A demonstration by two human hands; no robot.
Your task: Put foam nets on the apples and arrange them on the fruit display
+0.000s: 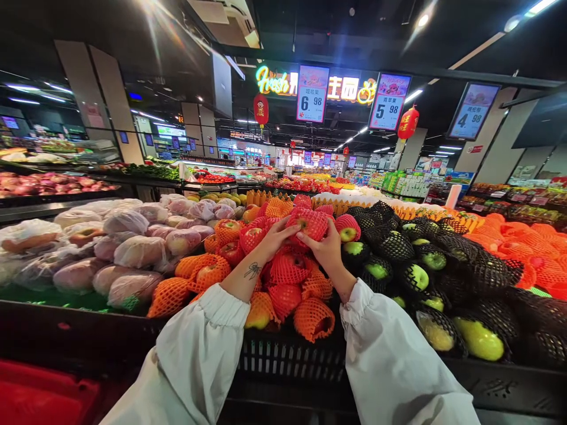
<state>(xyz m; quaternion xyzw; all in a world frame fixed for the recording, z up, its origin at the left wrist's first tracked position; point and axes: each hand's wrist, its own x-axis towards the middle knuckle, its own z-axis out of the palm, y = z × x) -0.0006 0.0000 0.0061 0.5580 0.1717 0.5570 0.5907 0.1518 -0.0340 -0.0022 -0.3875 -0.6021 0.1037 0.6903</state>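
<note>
A red apple in a pink foam net (310,223) is held between my two hands over the middle of a fruit display. My left hand (280,235) grips it from the left, fingers closed along its side. On the other side my right hand (326,243) wraps round it with the thumb across the front. Just below lie more apples in red foam nets (287,267), and an empty-looking orange foam net (313,320) rests at the front of the pile. The far sides of both hands are hidden behind the fruit.
Plastic-wrapped apples (142,250) fill the left side. Green apples in black nets (419,276) lie to the right, with fruit in orange-red nets (531,245) beyond. A black slatted crate edge (292,359) runs along the front. Price screens (312,94) hang overhead.
</note>
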